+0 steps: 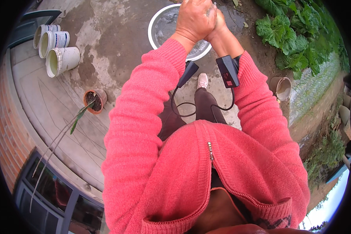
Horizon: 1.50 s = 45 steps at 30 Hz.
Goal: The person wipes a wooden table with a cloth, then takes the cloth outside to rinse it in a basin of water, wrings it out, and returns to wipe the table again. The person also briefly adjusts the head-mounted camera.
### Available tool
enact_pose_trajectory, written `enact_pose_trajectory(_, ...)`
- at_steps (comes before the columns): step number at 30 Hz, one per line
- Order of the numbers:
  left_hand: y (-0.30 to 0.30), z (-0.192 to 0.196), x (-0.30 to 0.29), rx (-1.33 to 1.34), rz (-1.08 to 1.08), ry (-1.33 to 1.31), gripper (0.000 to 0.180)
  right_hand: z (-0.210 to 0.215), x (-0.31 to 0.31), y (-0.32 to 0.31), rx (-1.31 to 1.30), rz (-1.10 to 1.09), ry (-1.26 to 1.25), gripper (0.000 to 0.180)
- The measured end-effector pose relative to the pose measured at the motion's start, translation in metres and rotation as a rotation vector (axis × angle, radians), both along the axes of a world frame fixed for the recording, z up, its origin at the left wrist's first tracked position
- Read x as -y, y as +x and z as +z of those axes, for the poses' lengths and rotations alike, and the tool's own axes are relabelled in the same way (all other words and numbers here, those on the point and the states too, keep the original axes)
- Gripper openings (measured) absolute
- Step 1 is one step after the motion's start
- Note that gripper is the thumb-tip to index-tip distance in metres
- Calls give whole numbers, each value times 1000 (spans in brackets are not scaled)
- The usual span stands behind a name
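Observation:
My left hand (197, 19) is closed, its knuckles at the top edge of the head view. My right hand (219, 24) is pressed against it, partly hidden behind it, and looks closed too. Whatever they hold is hidden between them or cut off by the frame. Both are above a round, white-rimmed basin (153, 38) on the ground, with what looks like cloudy water inside. Black devices are strapped at my left wrist (187, 74) and right wrist (227, 71), with a black cable (179, 113) looping between them.
Several white buckets (68, 59) lie on their sides at the left, near a potted plant (99, 100) with long drooping stems. Leafy green vegetables (279, 35) grow at the right. An empty pot (280, 87) sits below them. My shoe (202, 80) is just below the basin.

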<state>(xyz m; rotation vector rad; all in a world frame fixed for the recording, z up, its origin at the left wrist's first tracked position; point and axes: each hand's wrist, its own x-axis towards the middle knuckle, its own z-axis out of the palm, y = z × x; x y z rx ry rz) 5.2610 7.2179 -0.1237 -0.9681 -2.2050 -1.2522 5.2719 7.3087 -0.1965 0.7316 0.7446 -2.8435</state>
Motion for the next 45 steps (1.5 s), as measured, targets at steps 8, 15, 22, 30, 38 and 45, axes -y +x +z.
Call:
enact_pose_trajectory(8, 0, -22, 12, 108, 87, -75, 16, 23, 20, 14, 247, -26, 270, 36)
enact_pose_trajectory(15, -2, -17, 17, 141, 68, 4, 12, 19, 26, 13, 120, -13, 227, 34)
enact_pose_trajectory(22, 3, 16, 10, 163, 36, 9, 13, 31, 14, 15, 136, 34, 156, 31)
enact_pose_trajectory(30, 7, 71, 4, 120, 3, 52, 12, 88, 10, 21, 70, -53, 222, 30)
enact_pose_trajectory(38, -1, 111, 2, 125, -32, 110, 19, 122, 3, 1, 72, -41, 157, 25)
enact_pose_trajectory(45, -38, 93, 58, 508, -25, 206, 68, 121, -30, -31, 3, -109, 446, 20)
